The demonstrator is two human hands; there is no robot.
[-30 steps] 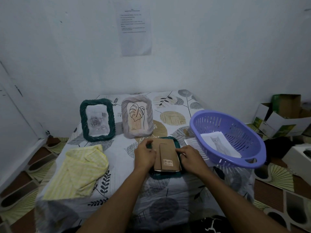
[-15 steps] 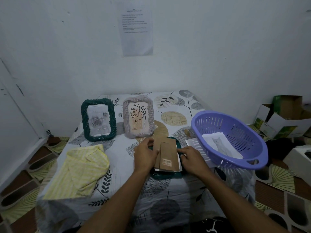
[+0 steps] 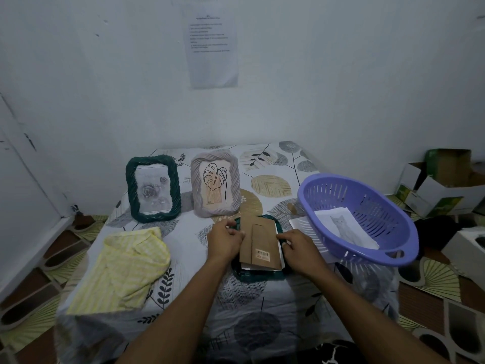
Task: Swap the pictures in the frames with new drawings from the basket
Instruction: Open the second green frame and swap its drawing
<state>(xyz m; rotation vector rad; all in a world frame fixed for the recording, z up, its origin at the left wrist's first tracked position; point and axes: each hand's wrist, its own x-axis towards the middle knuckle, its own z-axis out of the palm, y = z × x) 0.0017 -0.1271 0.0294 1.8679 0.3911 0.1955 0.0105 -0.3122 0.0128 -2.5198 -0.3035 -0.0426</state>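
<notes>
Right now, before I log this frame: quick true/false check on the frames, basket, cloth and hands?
1. The green frame and the grey frame stand upright at the back of the table. True.
2. The purple basket is empty. False: a cat drawing lies in it.
3. The left hand and right hand hold the brown backing of a face-down frame. True.
4. The yellow cloth lies right of the basket. False: it lies on the table's left side.
</notes>
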